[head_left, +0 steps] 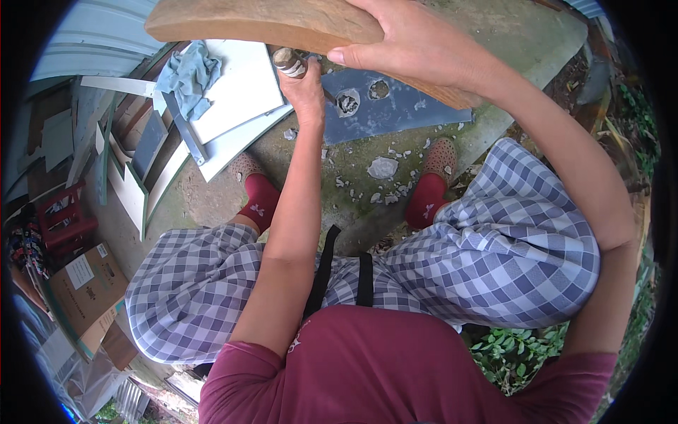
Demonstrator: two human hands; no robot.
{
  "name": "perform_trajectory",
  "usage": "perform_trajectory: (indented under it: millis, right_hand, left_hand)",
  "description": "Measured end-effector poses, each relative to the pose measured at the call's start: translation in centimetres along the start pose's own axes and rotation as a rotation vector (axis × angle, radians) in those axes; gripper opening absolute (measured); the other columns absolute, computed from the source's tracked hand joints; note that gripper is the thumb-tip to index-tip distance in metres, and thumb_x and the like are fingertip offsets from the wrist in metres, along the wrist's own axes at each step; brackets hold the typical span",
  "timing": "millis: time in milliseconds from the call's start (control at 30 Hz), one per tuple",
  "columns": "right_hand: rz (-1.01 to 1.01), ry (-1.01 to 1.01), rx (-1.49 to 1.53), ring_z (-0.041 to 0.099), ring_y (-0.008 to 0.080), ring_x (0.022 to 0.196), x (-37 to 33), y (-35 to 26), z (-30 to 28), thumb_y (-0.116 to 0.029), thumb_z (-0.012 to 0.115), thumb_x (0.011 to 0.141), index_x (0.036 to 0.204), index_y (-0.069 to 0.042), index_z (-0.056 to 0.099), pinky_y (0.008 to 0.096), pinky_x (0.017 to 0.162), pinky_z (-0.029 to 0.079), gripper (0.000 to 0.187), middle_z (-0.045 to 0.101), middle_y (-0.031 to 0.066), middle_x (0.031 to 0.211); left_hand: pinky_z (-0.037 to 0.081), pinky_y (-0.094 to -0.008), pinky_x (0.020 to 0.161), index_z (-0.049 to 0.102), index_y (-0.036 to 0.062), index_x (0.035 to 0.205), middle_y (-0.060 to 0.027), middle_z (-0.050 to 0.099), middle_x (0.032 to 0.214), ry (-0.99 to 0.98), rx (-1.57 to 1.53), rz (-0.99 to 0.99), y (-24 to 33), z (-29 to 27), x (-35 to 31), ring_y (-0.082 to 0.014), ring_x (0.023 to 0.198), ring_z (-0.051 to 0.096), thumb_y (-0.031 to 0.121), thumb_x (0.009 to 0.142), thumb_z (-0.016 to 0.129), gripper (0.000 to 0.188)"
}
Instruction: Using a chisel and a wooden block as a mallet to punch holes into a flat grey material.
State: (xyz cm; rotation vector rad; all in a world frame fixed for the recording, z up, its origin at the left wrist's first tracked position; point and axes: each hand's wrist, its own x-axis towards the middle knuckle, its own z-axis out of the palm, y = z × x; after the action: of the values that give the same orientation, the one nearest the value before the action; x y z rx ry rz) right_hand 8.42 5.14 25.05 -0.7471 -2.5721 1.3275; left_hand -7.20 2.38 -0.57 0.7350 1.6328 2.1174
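My left hand (pixel 304 93) is closed round a wooden-handled chisel (pixel 286 61), its worn handle end sticking up above the fist. The dark shaft shows only in part beyond the hand, slanting toward a rough broken hole in a blue-grey board (pixel 438 119); whether its tip touches is hard to tell. My right hand (pixel 417 53) grips a thick, curved piece of wood (pixel 261 22), raised above the board and the chisel. A second rough round hole (pixel 379 89) lies farther right in the board. Pale broken chips (pixel 383 167) lie scattered between my feet.
White panels (pixel 236 88) lean and lie at the left, with a crumpled blue cloth (pixel 188 78) on top. Narrow board offcuts (pixel 127 169) stand beside them. A cardboard box (pixel 85 288) and a red plastic stool (pixel 65 215) are at the far left. Plants grow at the right.
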Motion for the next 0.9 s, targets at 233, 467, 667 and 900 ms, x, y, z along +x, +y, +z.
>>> perform_trajectory:
  millis: [233, 467, 667, 900]
  right_hand:
    - [-0.030, 0.047, 0.121, 0.060, 0.0261, 0.098, 0.3, 4.2, -2.0, -0.035, 0.061, 0.084, 0.138, -0.002, 0.033, 0.0382, 0.083, 0.048, 0.070, 0.058, 0.0201, 0.115]
    - [0.028, 0.215, 0.004, 0.056, 0.0277, 0.108, 1.2, 5.4, -0.4, -0.037, 0.060, 0.084, 0.138, 0.001, 0.033, 0.0390, 0.089, 0.046, 0.071, 0.055, 0.0222, 0.119]
    - [0.003, 0.158, 0.004, 0.059, 0.0261, 0.098, -1.4, 3.9, -1.0, -0.034, 0.059, 0.083, 0.134, 0.002, 0.037, 0.0373, 0.081, 0.049, 0.066, 0.057, 0.0209, 0.114]
    - [0.068, 0.116, 0.102, 0.060, 0.0248, 0.095, 1.2, 5.2, -0.6, -0.033, 0.059, 0.083, 0.134, 0.001, 0.035, 0.0371, 0.077, 0.050, 0.066, 0.057, 0.0206, 0.112]
  left_hand:
    - [0.042, -0.0267, 0.058, 0.054, 0.0033, 0.084, -0.0051, 0.058, 0.069, -0.054, 0.050, -0.096, 0.2, -2.0, 1.9, -0.0131, 0.062, 0.053, 0.011, 0.080, 0.064, 0.013]
    - [0.042, -0.0261, 0.059, 0.052, 0.0054, 0.084, -0.0043, 0.058, 0.069, -0.170, 0.058, -0.029, 0.2, -1.4, 0.8, -0.0120, 0.063, 0.054, 0.016, 0.081, 0.072, 0.022]
    - [0.042, -0.0247, 0.060, 0.053, 0.0049, 0.081, -0.0039, 0.058, 0.068, -0.199, 0.129, -0.057, -0.3, -1.2, 0.5, -0.0111, 0.062, 0.053, 0.015, 0.082, 0.071, 0.020]
    - [0.044, -0.0246, 0.065, 0.055, 0.0051, 0.078, -0.0001, 0.057, 0.072, -0.258, 0.150, -0.104, -0.3, -0.9, 0.6, -0.0087, 0.067, 0.051, 0.013, 0.079, 0.071, 0.017]
